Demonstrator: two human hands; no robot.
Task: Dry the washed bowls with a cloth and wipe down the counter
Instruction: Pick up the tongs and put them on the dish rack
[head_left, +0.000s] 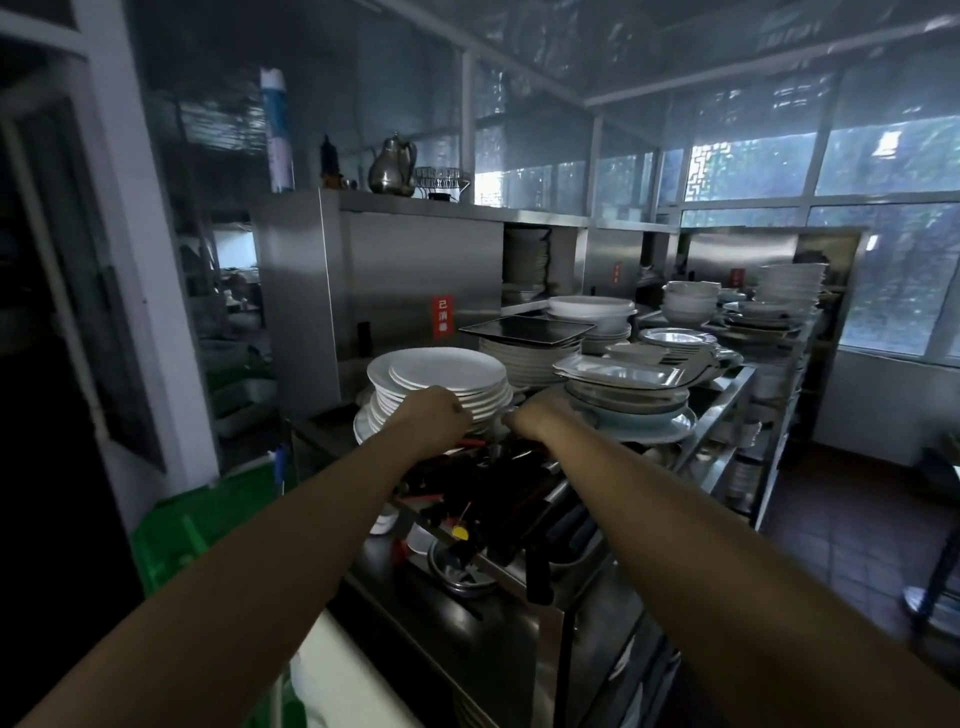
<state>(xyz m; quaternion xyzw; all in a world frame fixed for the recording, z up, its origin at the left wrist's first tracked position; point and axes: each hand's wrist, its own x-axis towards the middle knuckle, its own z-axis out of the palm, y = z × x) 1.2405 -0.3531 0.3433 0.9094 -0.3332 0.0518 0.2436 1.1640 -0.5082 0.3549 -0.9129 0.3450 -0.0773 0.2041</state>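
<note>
Both our arms reach out over the steel table (727, 384). Our left hand (434, 413) is curled against the edge of a stack of white plates (441, 376); whether it grips one we cannot tell. Our right hand (532, 418) is turned away beside glass dishes (628, 395), fingers hidden. White bowls (688, 304) sit far back on the table.

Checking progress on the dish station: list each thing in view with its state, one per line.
Left hand: curled, by the plate stack; grip unclear.
Right hand: reaching down; fingers hidden.
White plate stack: upright, stacked.
Black square tray: lying on plates.
Metal teapot: upright on cabinet.
</note>
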